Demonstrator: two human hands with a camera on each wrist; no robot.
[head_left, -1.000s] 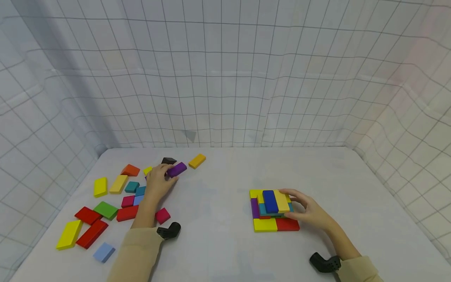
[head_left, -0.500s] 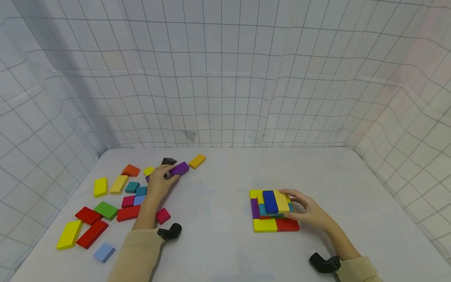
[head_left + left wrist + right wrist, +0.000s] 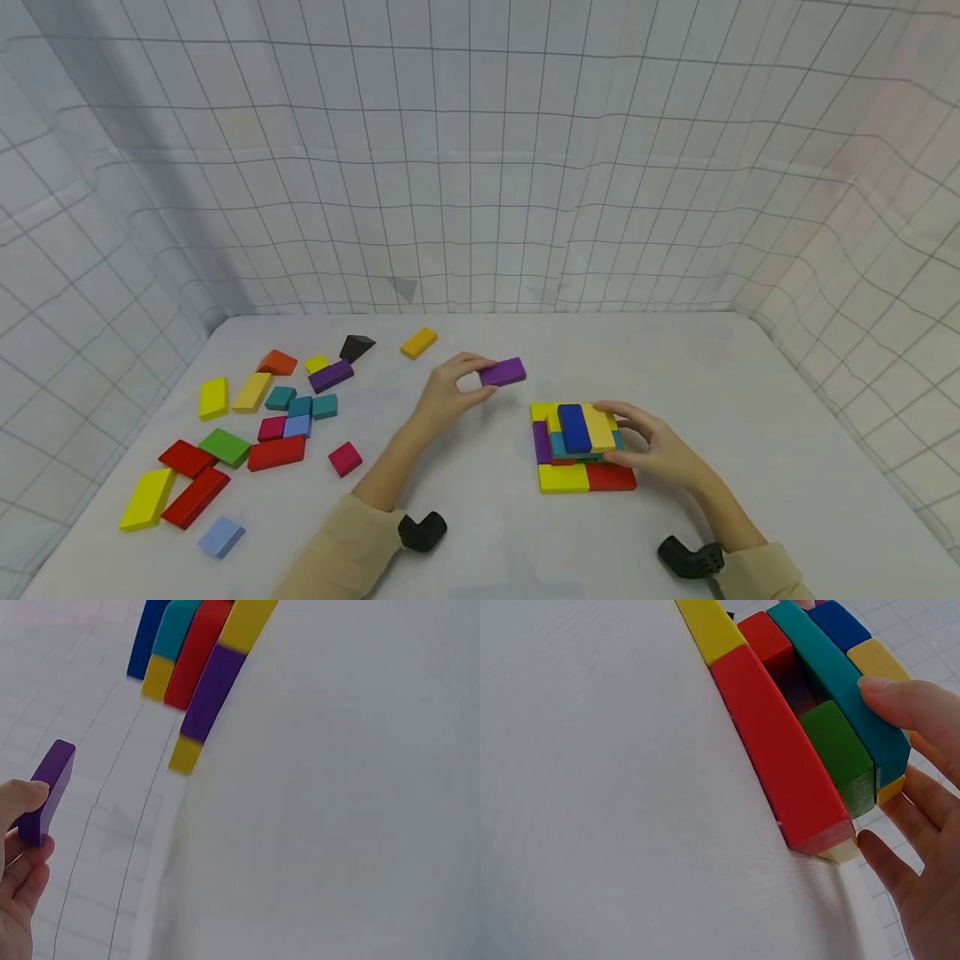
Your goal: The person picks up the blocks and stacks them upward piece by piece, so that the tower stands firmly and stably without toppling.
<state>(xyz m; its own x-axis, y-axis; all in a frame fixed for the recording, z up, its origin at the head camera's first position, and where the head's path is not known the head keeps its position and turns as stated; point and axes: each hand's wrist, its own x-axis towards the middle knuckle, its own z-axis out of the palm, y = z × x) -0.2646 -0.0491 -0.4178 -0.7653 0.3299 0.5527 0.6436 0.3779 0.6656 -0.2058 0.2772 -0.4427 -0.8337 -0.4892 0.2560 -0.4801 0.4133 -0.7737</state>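
Head view, left grip pinching purple block, right grip holding block stack

The flat oblong purple block is one even shade. Across from it, the stepped block stack wears deep blue beside pale yellow on top, teal beneath, then bright yellow, red and purple lowest. I see a plain white desk, a white cloth curtain ruled in dark grid lines, beige sleeves, an orange block and a charcoal wedge-shaped block.
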